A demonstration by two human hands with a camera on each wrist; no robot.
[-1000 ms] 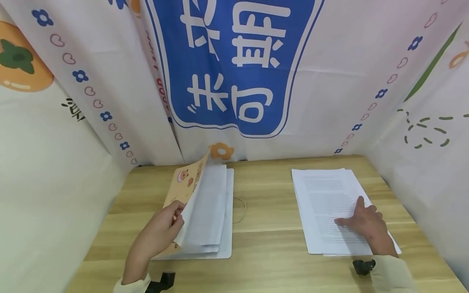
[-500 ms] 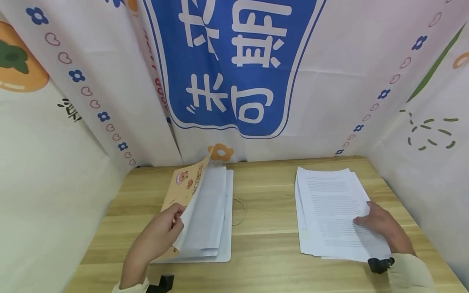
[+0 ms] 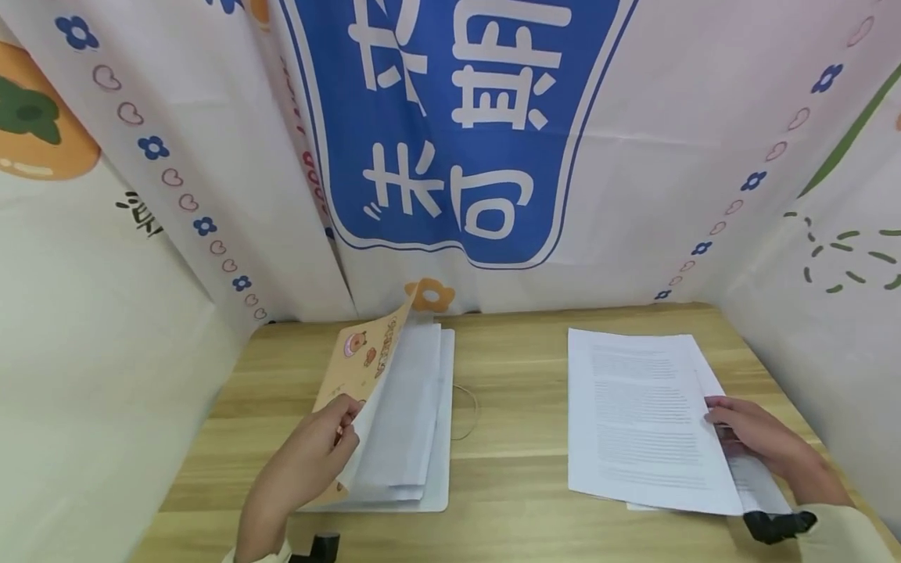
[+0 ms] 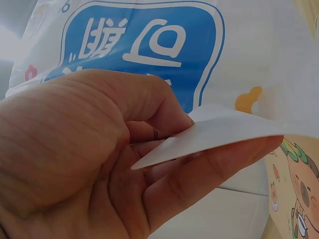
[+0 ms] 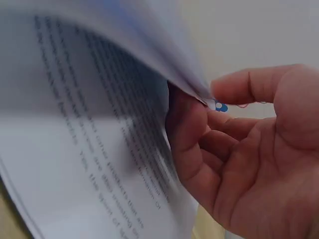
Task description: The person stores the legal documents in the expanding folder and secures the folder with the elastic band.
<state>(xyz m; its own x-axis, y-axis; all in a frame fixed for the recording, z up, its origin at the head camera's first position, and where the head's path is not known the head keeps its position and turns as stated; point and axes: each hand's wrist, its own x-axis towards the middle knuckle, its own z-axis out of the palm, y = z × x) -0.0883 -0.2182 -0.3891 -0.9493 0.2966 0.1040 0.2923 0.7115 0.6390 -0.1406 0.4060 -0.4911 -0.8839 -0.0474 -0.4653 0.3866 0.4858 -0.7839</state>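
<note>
White cloth (image 3: 633, 203) printed with a large blue panel (image 3: 436, 117) hangs behind a wood-grained counter (image 3: 507, 477), and more white cloth closes in both sides. The left hand (image 3: 306, 457) has the free edge of a tan cover (image 3: 362, 363) pinched between thumb and fingers, holding it raised at a slant. The right hand (image 3: 763, 442) pinches the right edge of a printed top sheet (image 3: 644, 422), thumb above and fingers beneath, so that edge bends up from the printed pages (image 3: 756, 481) underneath. Those pages lie on the right part of the counter, their corners jutting out unevenly.

The tan cover, decorated with cartoon figures, belongs to a folder on the left part of the counter; loose white sheets (image 3: 401, 414) lie inside on its pale back cover (image 3: 438, 489). A thin cord (image 3: 477, 407) loops out beside it. Farther out, an orange fruit (image 3: 73, 145) is printed on the left cloth.
</note>
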